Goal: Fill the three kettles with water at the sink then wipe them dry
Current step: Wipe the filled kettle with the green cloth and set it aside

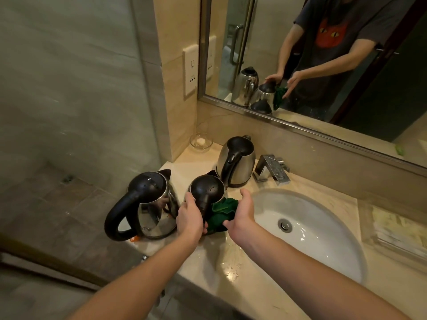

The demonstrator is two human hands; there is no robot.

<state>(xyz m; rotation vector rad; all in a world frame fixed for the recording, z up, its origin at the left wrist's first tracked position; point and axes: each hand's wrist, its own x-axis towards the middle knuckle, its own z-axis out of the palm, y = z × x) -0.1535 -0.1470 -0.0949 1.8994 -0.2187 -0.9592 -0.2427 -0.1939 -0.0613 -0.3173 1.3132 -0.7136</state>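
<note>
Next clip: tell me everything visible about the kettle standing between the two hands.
The middle kettle has a shiny steel body, a black lid that is closed, and a black handle facing the camera; its spout points away. It stands upright on the beige counter, just left of the sink. The left hand holds it at the handle side. A green cloth lies against its right side, pressed there by the right hand with straight fingers.

Left hand (pixel 190 215) curled (right hand (pixel 242 210) flat)
</note>
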